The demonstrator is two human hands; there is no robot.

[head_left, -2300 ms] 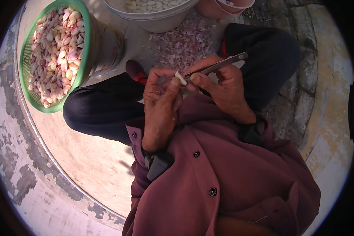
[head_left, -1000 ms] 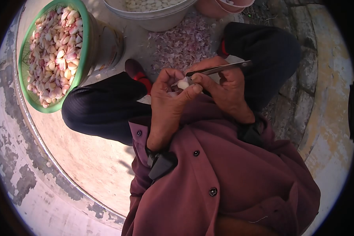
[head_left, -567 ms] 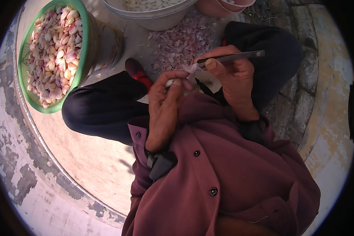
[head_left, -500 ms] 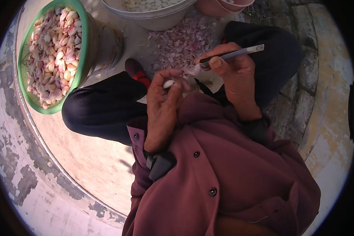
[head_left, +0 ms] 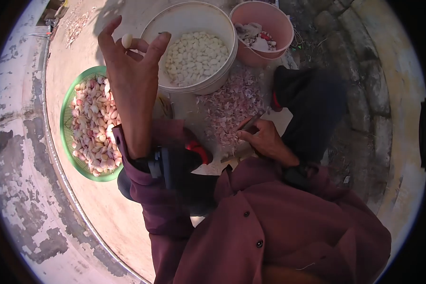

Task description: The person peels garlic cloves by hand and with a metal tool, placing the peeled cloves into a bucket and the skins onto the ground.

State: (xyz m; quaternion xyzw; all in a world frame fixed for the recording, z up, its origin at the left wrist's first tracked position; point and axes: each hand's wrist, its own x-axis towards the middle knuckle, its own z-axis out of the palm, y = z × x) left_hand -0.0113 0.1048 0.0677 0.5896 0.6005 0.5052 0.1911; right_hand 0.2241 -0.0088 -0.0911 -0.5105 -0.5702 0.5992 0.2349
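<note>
A pale garlic clove (head_left: 127, 40) is held between the fingers of my left hand (head_left: 136, 71), which is raised at the upper left with its thumb apart. This hand is beside a white bucket (head_left: 151, 23) that holds many peeled cloves (head_left: 196, 57). My right hand (head_left: 267, 138) grips a small knife (head_left: 251, 123), partly hidden by the fingers, above a heap of garlic skins (head_left: 234, 102). A green basket (head_left: 66, 137) full of unpeeled cloves (head_left: 92, 125) lies left of my left forearm.
A pink bucket (head_left: 258, 57) with pale scraps inside stands right of the white one. Both my legs are bent around the skins, a red-and-dark shoe (head_left: 199, 150) between them. Stone paving (head_left: 364, 80) runs along the right, a worn pale ledge (head_left: 28, 189) along the left.
My left hand has moved up and left with the clove, away from my right hand. My right hand has lowered, with the knife still in it. The view has shifted, showing more of both buckets.
</note>
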